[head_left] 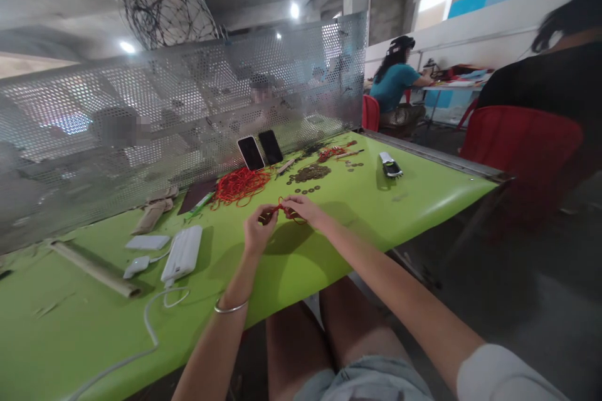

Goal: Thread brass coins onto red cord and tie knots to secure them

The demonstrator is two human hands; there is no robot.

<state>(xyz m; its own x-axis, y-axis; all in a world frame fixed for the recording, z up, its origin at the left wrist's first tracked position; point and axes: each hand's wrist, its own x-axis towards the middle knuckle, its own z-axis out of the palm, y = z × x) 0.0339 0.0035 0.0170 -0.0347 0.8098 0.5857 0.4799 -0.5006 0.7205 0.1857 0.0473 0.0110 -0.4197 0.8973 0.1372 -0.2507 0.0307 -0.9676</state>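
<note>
Pinching a red cord (281,206) between them, the left hand (258,225) and right hand (298,207) meet over the bench (423,188), on the near side of the coin pile (310,173) and a little left of it. The fingers of both hands look clamped on the cord, while a small loop (300,222) droops below the right; whether a knot has formed is too small to tell. Left of the coin pile lies a red string heap (242,186); 4 loose coins (311,190) sit on its near side, and 2 phones (251,153) stand behind, to its left. The step in hand seems to be fingertip shaping or tying. The next move probably calls for 1 hand steadying the pinched part while the other draws the slack.
</note>
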